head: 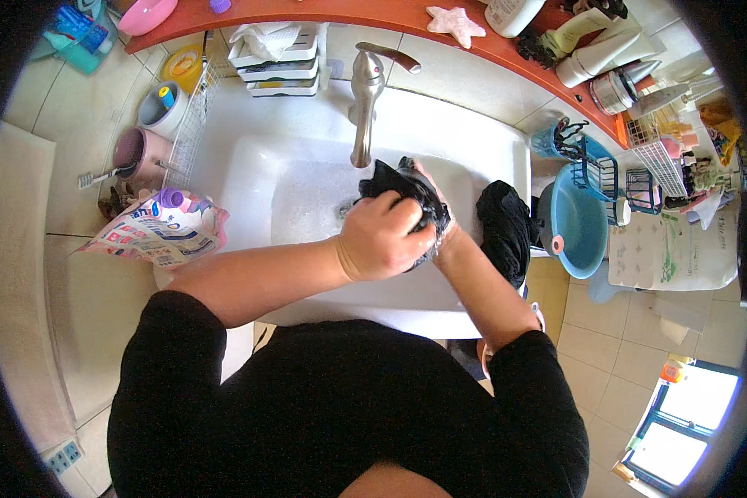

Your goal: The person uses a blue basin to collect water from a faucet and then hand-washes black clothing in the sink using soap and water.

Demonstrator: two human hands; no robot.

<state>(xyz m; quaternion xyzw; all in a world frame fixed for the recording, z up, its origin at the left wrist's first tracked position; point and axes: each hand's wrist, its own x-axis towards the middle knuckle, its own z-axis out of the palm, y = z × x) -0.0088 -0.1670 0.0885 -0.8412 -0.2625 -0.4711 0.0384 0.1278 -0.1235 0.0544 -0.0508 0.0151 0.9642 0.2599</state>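
A wet black cloth (391, 180) is bunched between my two hands above the white sink basin (249, 187). My left hand (386, 233) grips it from the near side with curled fingers. Behind the cloth, my right hand (439, 211) holds its far right side; most of those fingers are hidden. Suds cling to the cloth and the right wrist. Foamy water (305, 199) lies in the basin below. The metal faucet (364, 106) reaches over the basin just beyond the cloth, and no stream shows from its spout.
A second black cloth (504, 230) drapes over the sink's right rim. At the left rim stands a detergent pouch (168, 227) with a purple cap. Blue basin (576, 224) hangs at the right. A red-brown shelf (348, 15) with several bottles runs along the back wall.
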